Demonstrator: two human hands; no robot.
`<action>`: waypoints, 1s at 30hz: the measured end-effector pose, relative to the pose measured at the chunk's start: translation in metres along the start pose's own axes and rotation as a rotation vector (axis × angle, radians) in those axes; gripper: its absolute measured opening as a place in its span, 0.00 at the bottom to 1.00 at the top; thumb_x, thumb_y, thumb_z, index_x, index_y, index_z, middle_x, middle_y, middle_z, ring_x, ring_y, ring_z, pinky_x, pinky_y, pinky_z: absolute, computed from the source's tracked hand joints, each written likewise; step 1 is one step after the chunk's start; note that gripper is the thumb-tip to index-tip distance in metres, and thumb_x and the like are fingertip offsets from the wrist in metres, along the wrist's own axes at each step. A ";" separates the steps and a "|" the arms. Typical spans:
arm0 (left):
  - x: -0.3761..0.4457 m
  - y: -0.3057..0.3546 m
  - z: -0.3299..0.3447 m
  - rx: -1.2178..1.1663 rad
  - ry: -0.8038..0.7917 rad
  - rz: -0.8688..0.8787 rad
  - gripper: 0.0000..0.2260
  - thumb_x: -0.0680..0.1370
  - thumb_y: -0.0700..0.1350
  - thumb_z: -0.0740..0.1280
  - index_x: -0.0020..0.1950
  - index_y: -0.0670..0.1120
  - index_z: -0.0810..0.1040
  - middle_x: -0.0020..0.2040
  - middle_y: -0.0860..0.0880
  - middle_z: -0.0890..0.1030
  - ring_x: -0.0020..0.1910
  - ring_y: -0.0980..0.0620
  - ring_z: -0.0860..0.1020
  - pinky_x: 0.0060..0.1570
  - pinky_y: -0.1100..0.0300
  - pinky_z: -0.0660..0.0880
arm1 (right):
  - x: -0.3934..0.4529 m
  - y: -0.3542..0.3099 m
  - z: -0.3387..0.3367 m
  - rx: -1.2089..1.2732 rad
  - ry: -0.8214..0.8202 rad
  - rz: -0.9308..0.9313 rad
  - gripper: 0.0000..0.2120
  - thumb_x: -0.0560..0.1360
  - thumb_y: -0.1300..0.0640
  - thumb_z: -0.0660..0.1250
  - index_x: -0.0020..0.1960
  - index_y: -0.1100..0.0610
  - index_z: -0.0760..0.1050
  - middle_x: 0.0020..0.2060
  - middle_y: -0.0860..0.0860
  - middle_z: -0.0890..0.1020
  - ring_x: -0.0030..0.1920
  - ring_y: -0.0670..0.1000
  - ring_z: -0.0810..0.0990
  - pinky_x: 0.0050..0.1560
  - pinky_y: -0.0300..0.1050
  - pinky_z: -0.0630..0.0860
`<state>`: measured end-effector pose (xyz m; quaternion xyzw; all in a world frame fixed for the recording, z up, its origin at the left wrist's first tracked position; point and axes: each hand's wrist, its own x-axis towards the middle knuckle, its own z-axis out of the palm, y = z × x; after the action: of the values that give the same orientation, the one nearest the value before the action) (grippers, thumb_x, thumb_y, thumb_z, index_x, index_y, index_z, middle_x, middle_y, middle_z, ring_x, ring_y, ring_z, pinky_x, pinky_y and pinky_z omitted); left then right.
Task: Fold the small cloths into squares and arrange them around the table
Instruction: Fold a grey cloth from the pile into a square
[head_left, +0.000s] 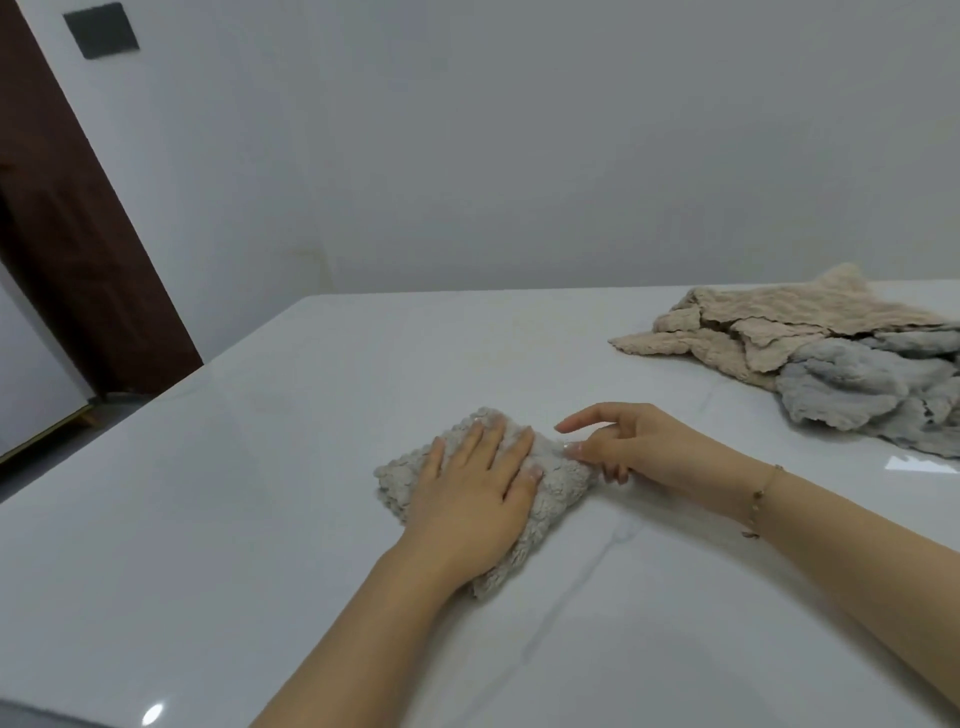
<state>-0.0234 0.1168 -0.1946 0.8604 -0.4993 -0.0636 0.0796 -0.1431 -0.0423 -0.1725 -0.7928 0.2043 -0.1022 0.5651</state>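
The left hand (478, 483) lies flat – fingers straight – on the folded cloth (553, 499). The right hand (631, 447) touches its edge, fingers loosely curled, gripping nothing.

Both forearms are bare, with no sleeves reaching into view. The left hand (475, 491) carries no ring, watch or band, and its fingernails are short and plain. The right hand (631, 447) has longer nails with a pale, glossy finish that catches the light at the fingertips. Around the right wrist hangs a thin chain bracelet (759, 499), gold-toned, with small dark beads or charms spaced along it and one loose end dangling below the wrist.
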 end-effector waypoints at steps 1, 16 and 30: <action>-0.001 0.000 0.000 0.004 0.005 0.000 0.23 0.81 0.59 0.41 0.76 0.61 0.42 0.78 0.57 0.39 0.75 0.59 0.37 0.74 0.50 0.35 | 0.000 0.000 0.000 -0.032 0.003 0.006 0.13 0.70 0.54 0.74 0.53 0.53 0.79 0.30 0.49 0.77 0.31 0.47 0.72 0.34 0.39 0.67; -0.005 0.000 0.002 0.077 0.029 -0.006 0.29 0.79 0.64 0.42 0.77 0.56 0.38 0.78 0.56 0.38 0.76 0.57 0.38 0.74 0.48 0.36 | -0.009 0.023 0.012 -0.501 0.303 -0.186 0.13 0.71 0.50 0.72 0.53 0.49 0.74 0.42 0.47 0.72 0.39 0.42 0.71 0.39 0.32 0.65; -0.055 -0.066 -0.010 -0.242 0.465 -0.244 0.16 0.81 0.54 0.55 0.66 0.51 0.72 0.60 0.55 0.77 0.60 0.53 0.73 0.62 0.54 0.67 | 0.016 -0.017 0.012 -0.357 0.045 0.099 0.28 0.67 0.34 0.68 0.39 0.60 0.69 0.35 0.55 0.71 0.35 0.52 0.67 0.36 0.45 0.61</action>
<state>0.0074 0.1972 -0.1962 0.8900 -0.3491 0.0670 0.2856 -0.1201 -0.0344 -0.1617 -0.8669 0.2706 -0.0538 0.4151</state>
